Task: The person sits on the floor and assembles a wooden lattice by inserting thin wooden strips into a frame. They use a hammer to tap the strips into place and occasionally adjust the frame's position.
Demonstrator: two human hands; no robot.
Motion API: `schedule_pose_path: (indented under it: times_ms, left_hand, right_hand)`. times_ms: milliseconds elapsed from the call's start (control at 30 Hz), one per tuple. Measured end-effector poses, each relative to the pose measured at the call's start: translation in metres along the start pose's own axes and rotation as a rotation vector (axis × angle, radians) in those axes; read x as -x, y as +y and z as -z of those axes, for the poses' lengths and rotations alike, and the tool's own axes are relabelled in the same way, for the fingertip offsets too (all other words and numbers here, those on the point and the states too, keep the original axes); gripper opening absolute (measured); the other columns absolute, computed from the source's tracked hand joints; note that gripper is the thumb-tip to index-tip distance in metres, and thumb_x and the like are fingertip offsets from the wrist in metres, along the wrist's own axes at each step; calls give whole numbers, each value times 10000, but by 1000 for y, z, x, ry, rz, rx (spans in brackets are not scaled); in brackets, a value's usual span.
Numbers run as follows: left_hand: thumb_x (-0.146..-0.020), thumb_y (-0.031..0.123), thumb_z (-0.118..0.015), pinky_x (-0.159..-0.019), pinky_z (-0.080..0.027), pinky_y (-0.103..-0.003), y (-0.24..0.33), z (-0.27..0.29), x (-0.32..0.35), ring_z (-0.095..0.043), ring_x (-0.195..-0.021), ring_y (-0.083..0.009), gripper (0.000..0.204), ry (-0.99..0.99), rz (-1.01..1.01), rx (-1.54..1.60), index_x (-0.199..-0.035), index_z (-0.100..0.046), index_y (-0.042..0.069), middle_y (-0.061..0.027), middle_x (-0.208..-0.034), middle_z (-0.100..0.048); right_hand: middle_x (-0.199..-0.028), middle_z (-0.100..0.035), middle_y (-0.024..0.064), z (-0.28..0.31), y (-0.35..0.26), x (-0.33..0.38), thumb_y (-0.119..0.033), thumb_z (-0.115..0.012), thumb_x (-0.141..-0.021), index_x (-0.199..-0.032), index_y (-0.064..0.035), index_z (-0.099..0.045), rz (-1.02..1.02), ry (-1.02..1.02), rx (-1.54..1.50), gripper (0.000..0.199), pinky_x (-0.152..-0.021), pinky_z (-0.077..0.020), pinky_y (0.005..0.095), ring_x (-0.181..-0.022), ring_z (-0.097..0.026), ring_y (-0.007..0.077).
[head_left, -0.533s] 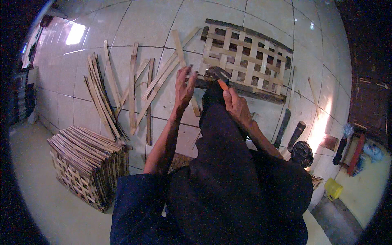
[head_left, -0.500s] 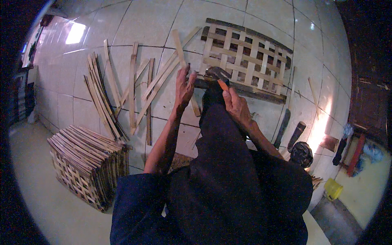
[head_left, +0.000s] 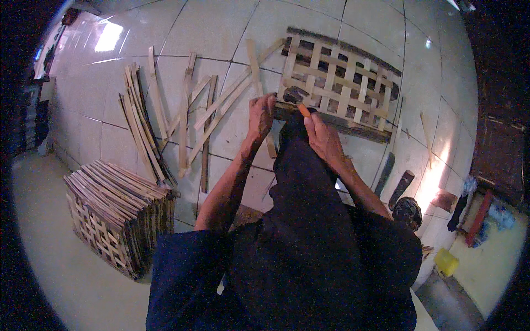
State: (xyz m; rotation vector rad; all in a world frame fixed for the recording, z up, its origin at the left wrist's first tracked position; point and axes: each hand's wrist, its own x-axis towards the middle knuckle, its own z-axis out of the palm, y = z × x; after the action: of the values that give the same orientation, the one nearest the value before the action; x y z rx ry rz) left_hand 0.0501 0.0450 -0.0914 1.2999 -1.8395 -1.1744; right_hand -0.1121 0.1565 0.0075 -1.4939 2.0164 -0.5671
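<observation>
A woven panel of pale flat strips (head_left: 346, 95) with dark wooden bars along its long edges lies on the tiled floor ahead of me. My right hand (head_left: 324, 138) is closed round the orange handle of what looks like a hammer (head_left: 304, 109). Its dark head is over the panel's near left corner, by the near bar (head_left: 353, 128). Beside that corner is my left hand (head_left: 261, 117), fingers bent and drawn together. Whatever they pinch is too small to make out. A dark-clothed leg reaches up between my arms to the near bar.
Loose pale strips (head_left: 213, 131) and a bundle of thin strips (head_left: 142, 124) lie left of the panel. A tall stack of woven panels (head_left: 118, 212) stands at lower left. To the right are dark pieces (head_left: 401, 188), a black plastic bundle (head_left: 407, 212) and a yellow container (head_left: 446, 262).
The view has shifted slightly. My left hand's fingers have curled in closer to the panel's corner. The hammer's head has tilted and moved a little; my right hand keeps its grip.
</observation>
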Motion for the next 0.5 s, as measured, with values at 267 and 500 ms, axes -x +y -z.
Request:
schedule_pose_path:
  times_ms: [267, 500]
  left_hand:
    - [-1002, 259, -380, -944, -359, -431, 7, 5, 3, -527, -976, -345, 345, 74, -50, -152, -1093, -621, 30, -154, -970, -652]
    - [-1007, 249, -363, -949, -345, -403, 11, 1, 5, -558, -917, -316, 337, 79, -83, -137, -1075, -612, 33, -129, -955, -651]
  right_hand:
    - [-693, -620, 218, 24, -43, 4, -343, -427, -983, -1026, -43, -558, 166, 209, -170, 331, -564, -492, 501, -645, -621, 418]
    - [-777, -648, 203, 3, -7, 6, -347, -408, -985, -1192, -73, -514, 151, 88, 31, 359, -542, -501, 494, -701, -642, 395]
